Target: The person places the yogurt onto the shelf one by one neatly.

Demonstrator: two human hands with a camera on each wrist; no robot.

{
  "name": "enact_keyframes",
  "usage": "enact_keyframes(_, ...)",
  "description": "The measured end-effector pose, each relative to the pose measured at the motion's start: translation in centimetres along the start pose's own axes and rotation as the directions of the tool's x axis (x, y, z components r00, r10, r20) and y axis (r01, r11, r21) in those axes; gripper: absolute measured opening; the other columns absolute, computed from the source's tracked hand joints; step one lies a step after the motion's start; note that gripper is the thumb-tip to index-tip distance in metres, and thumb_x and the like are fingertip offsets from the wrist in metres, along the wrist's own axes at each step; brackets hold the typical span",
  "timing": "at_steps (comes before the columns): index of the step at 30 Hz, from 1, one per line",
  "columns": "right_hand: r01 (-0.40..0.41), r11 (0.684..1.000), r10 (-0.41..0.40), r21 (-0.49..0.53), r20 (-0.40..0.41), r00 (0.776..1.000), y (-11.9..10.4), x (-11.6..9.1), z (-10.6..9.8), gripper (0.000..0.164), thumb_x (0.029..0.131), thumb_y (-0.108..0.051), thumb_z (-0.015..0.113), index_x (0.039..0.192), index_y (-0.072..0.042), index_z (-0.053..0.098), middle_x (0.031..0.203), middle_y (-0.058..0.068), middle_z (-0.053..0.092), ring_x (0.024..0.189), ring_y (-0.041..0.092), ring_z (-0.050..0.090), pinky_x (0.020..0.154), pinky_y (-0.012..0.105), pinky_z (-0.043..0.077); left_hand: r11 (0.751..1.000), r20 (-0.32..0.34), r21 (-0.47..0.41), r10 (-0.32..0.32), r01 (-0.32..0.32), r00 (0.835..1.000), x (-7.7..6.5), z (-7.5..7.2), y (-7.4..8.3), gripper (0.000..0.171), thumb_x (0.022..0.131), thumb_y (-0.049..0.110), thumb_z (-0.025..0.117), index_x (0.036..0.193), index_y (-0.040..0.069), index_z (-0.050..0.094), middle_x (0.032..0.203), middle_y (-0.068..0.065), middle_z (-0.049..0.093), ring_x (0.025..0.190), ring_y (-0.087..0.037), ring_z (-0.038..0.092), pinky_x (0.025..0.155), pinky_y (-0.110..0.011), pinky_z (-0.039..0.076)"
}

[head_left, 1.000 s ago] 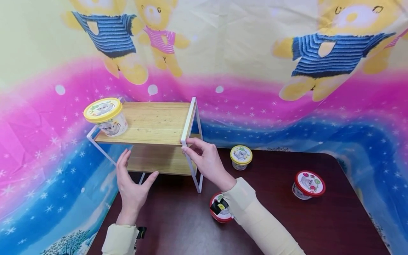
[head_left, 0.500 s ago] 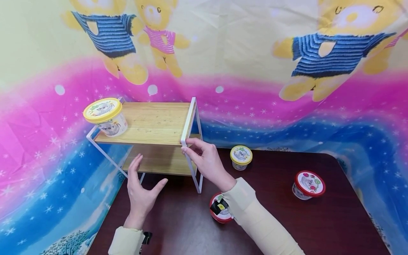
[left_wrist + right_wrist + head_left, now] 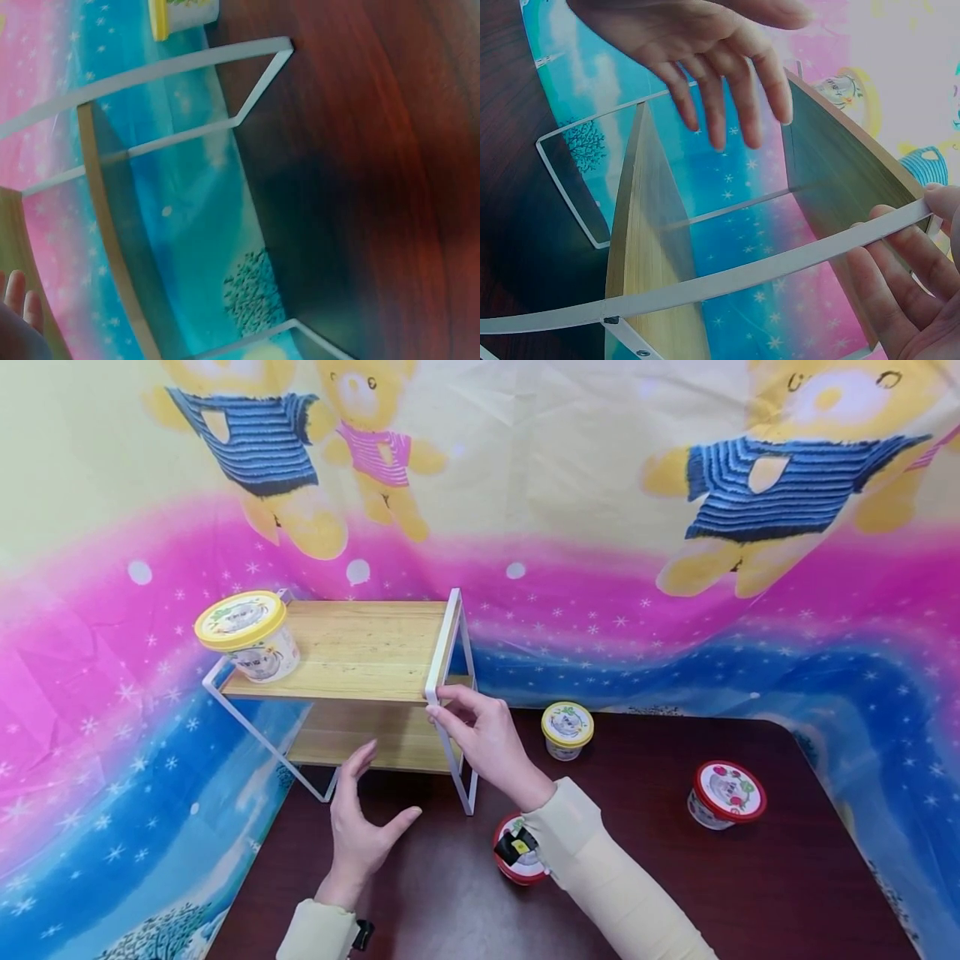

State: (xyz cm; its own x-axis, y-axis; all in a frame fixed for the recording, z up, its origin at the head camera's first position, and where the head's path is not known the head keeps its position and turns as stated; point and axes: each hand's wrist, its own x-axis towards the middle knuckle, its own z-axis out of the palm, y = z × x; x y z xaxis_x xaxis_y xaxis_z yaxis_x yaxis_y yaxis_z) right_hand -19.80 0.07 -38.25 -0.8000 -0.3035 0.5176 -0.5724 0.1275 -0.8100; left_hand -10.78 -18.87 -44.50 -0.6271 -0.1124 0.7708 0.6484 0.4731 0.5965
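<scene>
A two-tier shelf (image 3: 360,647) with wooden boards and white metal side frames stands at the left of the table. My right hand (image 3: 487,735) pinches the front upright of its right frame near the top corner; the right wrist view shows the thumb and fingers (image 3: 900,277) on either side of the white bar. In front of the lower board (image 3: 375,739), my left hand (image 3: 363,835) hangs in the air with thumb and fingers spread, holding nothing. A large yellow-lidded tub (image 3: 251,635) sits on the left end of the top board.
A small yellow-lidded tub (image 3: 567,731) stands right of the shelf. One red-lidded tub (image 3: 726,795) is farther right; another red-lidded tub (image 3: 517,864) is partly covered by my right sleeve (image 3: 600,860). A patterned cloth (image 3: 570,568) hangs behind the dark table (image 3: 645,835).
My left hand has moved right and toward me, away from the shelf's left frame, with its fingers still spread. My right hand keeps its pinch on the right frame. The shelf and tubs look unmoved.
</scene>
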Motion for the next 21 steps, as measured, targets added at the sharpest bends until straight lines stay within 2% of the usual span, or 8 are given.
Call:
enact_keyframes(5,0.006,1.000,-0.006,-0.004,-0.004,1.000,0.0,0.0,0.2,0.024,0.098,-0.016,0.071,0.120,-0.008,0.072,0.090,0.005,0.075,0.074,0.020,0.072,0.066,0.030,0.058,1.000,0.052,-0.020,0.002,-0.001,0.999,-1.0,0.8,-0.2,0.099,0.083,0.062,0.077,0.133,-0.019,0.049,0.130,-0.029,0.057,0.112,-0.044,0.056,0.104,-0.030,0.042)
enact_keyframes(10,-0.001,1.000,0.001,-0.003,0.008,1.000,0.0,0.0,0.1,0.024,0.099,-0.017,0.070,0.122,-0.008,0.072,0.091,0.007,0.075,0.075,0.020,0.072,0.067,0.032,0.058,0.998,0.112,-0.058,0.029,-0.023,0.993,-2.6,1.9,-1.8,0.097,0.081,0.059,0.080,0.134,-0.016,0.050,0.130,-0.023,0.058,0.106,-0.041,0.060,0.099,-0.033,0.045)
enact_keyframes(15,-0.007,1.000,0.007,0.002,0.009,1.000,-0.1,0.0,0.0,0.025,0.099,-0.018,0.069,0.123,-0.008,0.072,0.091,0.009,0.075,0.075,0.021,0.072,0.068,0.033,0.059,0.998,0.169,-0.065,0.019,-0.008,0.985,-4.3,2.8,-3.8,0.096,0.078,0.057,0.083,0.141,-0.007,0.049,0.134,-0.018,0.058,0.110,-0.028,0.062,0.100,-0.031,0.046)
enact_keyframes(21,0.003,1.000,-0.003,0.005,0.006,1.000,0.1,0.0,0.0,0.025,0.099,-0.017,0.070,0.122,-0.008,0.072,0.091,0.009,0.075,0.075,0.022,0.072,0.067,0.031,0.058,0.995,0.244,-0.092,-0.009,0.032,0.970,-5.4,3.5,-4.1,0.094,0.077,0.051,0.087,0.146,0.002,0.047,0.133,-0.010,0.059,0.110,-0.027,0.063,0.097,-0.035,0.049)
